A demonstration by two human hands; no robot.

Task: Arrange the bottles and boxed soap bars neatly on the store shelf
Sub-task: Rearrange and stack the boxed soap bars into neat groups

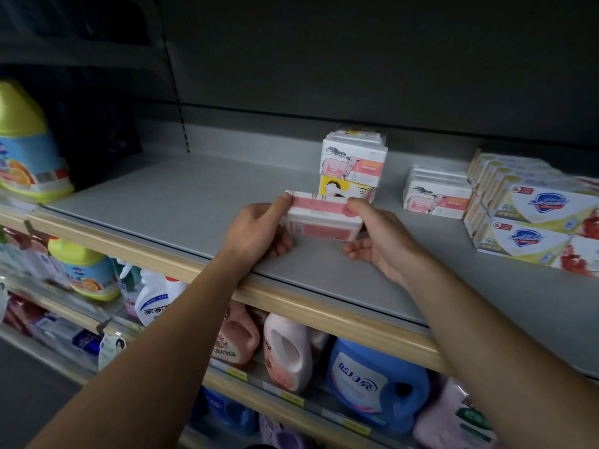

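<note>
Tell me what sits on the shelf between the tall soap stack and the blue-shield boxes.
A low stack of sheep soap boxes sits between the tall stack and the shield boxes, in the head view.

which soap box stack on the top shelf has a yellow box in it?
The tall stack just behind the box held in both hands: a yellow box sits under its pink sheep boxes. The low sheep stack and the shield-logo packs show none.

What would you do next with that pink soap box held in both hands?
Probably slide the pink soap box back against the stack of sheep-print soap boxes just behind it. The left hand and right hand pinch its ends, it stands near the shelf front, apart from that stack.
</note>
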